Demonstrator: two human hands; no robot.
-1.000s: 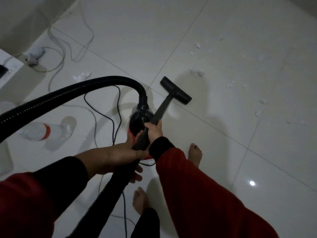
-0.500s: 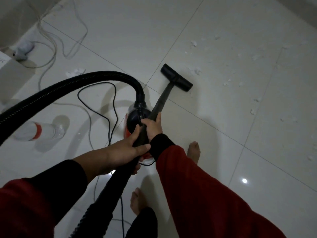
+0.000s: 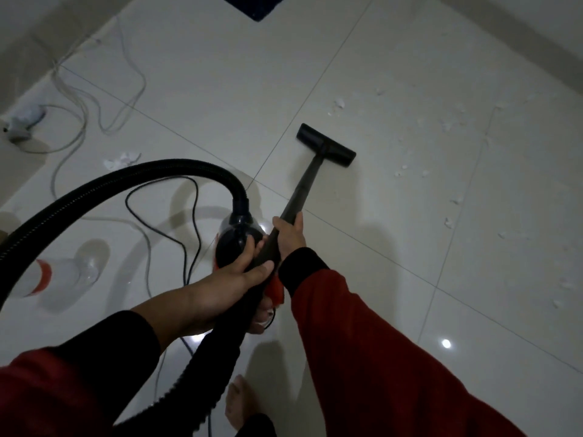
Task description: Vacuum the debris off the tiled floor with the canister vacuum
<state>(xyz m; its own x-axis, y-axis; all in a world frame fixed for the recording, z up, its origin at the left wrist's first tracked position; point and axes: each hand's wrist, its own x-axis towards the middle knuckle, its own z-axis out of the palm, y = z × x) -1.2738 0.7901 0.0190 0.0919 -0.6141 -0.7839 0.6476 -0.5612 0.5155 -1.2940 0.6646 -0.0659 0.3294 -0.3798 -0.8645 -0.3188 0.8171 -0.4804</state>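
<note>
Both of my hands grip the black vacuum wand (image 3: 303,190). My right hand (image 3: 288,236) holds it higher up, my left hand (image 3: 233,280) lower, where the ribbed hose (image 3: 104,190) joins. The flat floor nozzle (image 3: 326,146) rests on the white tiles ahead. Small white scraps of debris (image 3: 405,167) lie scattered to the right of the nozzle. The black and red canister (image 3: 241,234) stands just behind my hands, partly hidden by them.
A crumpled white scrap (image 3: 121,159) lies at the left. A black power cord (image 3: 189,222) and pale cables (image 3: 91,105) trail over the floor. A clear bottle with a red band (image 3: 60,275) lies at the left. My bare foot (image 3: 241,402) stands below. A dark mat (image 3: 255,6) shows at the top.
The nozzle has been pushed forward and to the right, over a scrap that lay beside it. The view has swung so that more of the debris-strewn floor at the right shows.
</note>
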